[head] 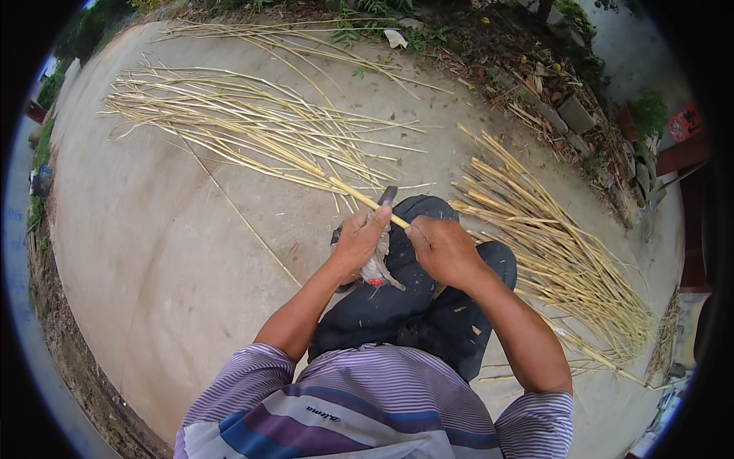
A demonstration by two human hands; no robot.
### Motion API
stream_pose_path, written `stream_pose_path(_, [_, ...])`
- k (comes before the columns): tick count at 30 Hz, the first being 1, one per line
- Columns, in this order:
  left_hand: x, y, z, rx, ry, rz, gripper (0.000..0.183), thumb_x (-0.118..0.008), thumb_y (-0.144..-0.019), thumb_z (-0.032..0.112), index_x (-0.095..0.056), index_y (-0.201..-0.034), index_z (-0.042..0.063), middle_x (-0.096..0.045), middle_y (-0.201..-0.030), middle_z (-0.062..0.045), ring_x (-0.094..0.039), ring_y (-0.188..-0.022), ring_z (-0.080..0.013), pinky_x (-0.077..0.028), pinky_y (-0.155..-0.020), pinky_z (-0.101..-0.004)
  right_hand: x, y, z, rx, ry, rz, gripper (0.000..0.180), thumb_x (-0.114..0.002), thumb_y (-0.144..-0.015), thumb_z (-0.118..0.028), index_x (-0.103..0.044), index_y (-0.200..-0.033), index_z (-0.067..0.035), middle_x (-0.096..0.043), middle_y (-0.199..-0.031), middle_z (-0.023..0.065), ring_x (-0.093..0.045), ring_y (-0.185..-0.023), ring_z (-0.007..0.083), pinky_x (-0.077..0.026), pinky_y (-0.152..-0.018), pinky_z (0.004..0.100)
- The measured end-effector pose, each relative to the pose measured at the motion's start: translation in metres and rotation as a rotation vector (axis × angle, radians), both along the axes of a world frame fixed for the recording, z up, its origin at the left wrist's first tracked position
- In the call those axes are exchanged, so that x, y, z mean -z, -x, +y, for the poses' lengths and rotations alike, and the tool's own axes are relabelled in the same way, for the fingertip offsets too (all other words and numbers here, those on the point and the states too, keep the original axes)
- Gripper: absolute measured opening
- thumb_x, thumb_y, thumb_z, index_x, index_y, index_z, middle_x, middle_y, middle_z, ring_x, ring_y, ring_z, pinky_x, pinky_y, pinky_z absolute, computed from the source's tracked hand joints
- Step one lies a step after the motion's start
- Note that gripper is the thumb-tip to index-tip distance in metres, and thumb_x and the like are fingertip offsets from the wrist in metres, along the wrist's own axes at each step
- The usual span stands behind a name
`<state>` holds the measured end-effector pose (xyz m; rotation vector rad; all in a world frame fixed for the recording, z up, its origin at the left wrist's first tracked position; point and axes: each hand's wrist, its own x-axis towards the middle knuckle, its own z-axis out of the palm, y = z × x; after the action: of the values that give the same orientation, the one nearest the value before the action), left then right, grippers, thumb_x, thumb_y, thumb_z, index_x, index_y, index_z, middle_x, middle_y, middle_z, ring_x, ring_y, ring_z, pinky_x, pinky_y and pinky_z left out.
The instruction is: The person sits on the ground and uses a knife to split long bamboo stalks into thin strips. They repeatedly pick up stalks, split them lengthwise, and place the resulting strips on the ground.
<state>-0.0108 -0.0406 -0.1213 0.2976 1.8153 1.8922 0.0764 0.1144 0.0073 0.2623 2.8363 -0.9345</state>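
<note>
My left hand (358,238) is closed around a tool whose handle is wrapped in pale, frayed cloth (378,267) with a red patch at its lower end. A short dark blade (388,196) sticks up beyond the thumb. One pale yellow plant stalk (358,196) crosses against the blade, under my left thumb. My right hand (442,248) grips the near end of that stalk above my knees. From there the stalk slants away over a spread of peeled-looking pale stalks (252,120) on the concrete ground. My legs in dark trousers (373,321) are bent beneath both hands.
To the right lies a thick pile of browner stalks (550,258). More thin stalks (287,40) are scattered at the far edge, near a white scrap (395,39). Bricks (576,115) and plant debris border the concrete (172,229). A single thin stalk (241,212) lies at left.
</note>
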Motion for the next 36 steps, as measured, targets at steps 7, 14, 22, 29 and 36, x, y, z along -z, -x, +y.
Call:
stream_pose_path(7, [-0.025,0.016,-0.005,-0.125,-0.076,-0.309,0.046,-0.058,-0.097,0.048,-0.055,-0.075,0.008,-0.053,-0.063,0.000,-0.045,-0.047,-0.0088,-0.035,-0.043,-0.0252,0.006,-0.003,0.013,0.003,0.075,-0.027,0.028,-0.051,-0.094,-0.025,-0.062,-0.083,-0.001,-0.064,-0.082,0.0242,-0.061,-0.082,0.0455,-0.047,-0.071,0.0546])
stream_pose_path(14, [-0.025,-0.019,0.018,0.031,-0.012,-0.130,0.048,-0.058,-0.097,0.048,-0.054,-0.074,0.006,-0.043,-0.070,0.005,-0.039,-0.070,-0.0047,-0.036,-0.058,-0.0260,0.013,0.008,0.001,0.016,-0.034,0.080,0.027,-0.052,-0.095,-0.023,-0.061,-0.081,-0.001,-0.062,-0.076,0.0225,-0.060,-0.074,0.0444,-0.046,-0.068,0.0506])
stream_pose_path(22, [-0.017,0.030,-0.008,-0.014,-0.021,-0.280,0.047,-0.059,-0.095,0.051,-0.055,-0.075,0.009,-0.049,-0.066,0.005,-0.043,-0.057,-0.0059,-0.036,-0.050,-0.0247,0.008,-0.003,0.008,0.019,-0.039,0.008,0.025,-0.054,-0.095,-0.023,-0.060,-0.084,-0.001,-0.062,-0.077,0.0237,-0.059,-0.076,0.0465,-0.045,-0.067,0.0539])
stream_pose_path(29, [-0.013,-0.010,0.014,0.063,-0.042,-0.127,0.045,-0.060,-0.096,0.050,-0.055,-0.077,0.009,-0.047,-0.067,0.006,-0.041,-0.060,-0.0042,-0.034,-0.051,-0.0241,0.009,0.001,-0.002,0.003,-0.099,0.116,0.021,-0.053,-0.094,-0.021,-0.059,-0.086,-0.002,-0.064,-0.081,0.0239,-0.061,-0.078,0.0458,-0.047,-0.068,0.0544])
stream_pose_path(36, [-0.012,0.014,0.009,-0.086,-0.121,-0.248,0.043,-0.059,-0.097,0.047,-0.052,-0.077,0.010,-0.046,-0.066,0.006,-0.040,-0.060,-0.0029,-0.033,-0.050,-0.0222,0.006,-0.005,0.006,0.021,-0.120,0.068,0.023,-0.053,-0.094,-0.022,-0.058,-0.086,-0.001,-0.063,-0.077,0.0244,-0.060,-0.075,0.0467,-0.046,-0.067,0.0556])
